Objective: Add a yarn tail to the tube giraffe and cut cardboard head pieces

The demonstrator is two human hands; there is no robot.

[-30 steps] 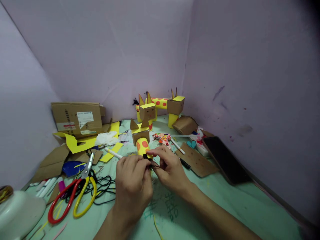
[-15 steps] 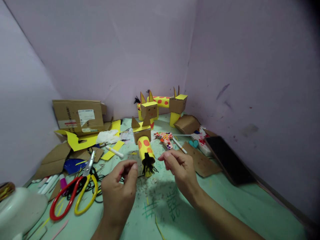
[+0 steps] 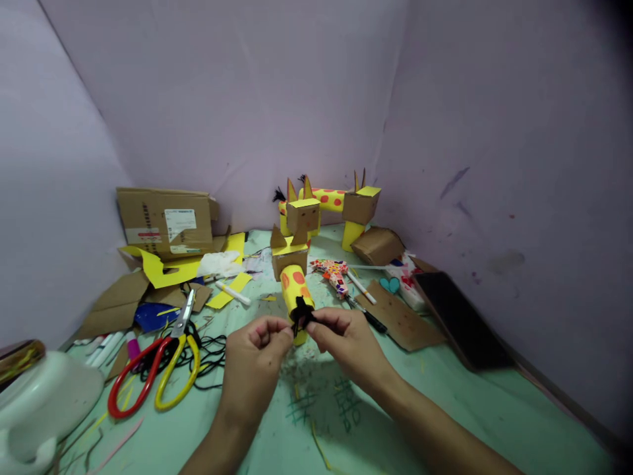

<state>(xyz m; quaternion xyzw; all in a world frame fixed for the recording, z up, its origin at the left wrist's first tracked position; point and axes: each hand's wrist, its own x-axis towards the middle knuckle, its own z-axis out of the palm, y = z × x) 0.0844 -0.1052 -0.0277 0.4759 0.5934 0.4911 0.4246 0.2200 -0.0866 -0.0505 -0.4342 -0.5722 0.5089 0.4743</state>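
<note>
A yellow paper roll with orange spots (image 3: 295,285) lies on the green table (image 3: 445,402), joined at its far end to a cardboard box head with pointed ears (image 3: 289,256). A tuft of black yarn (image 3: 299,313) sits at the roll's near end. My left hand (image 3: 257,366) is closed in a pinch at the tuft's left side. My right hand (image 3: 346,343) pinches the tuft from the right. The fingertips of both hands touch the yarn.
Red and yellow scissors (image 3: 158,366) lie on loose black yarn at the left, beside markers and cardboard scraps. A cardboard box (image 3: 165,224) stands at the back left. Two finished spotted cardboard animals (image 3: 326,208) stand by the wall. A dark phone (image 3: 462,320) lies at the right. A white container (image 3: 39,402) is near left.
Half a second ago both hands were apart from the roll with fingers loosely curled; now they have come together and pinch the black yarn tuft. The view has shifted slightly left.
</note>
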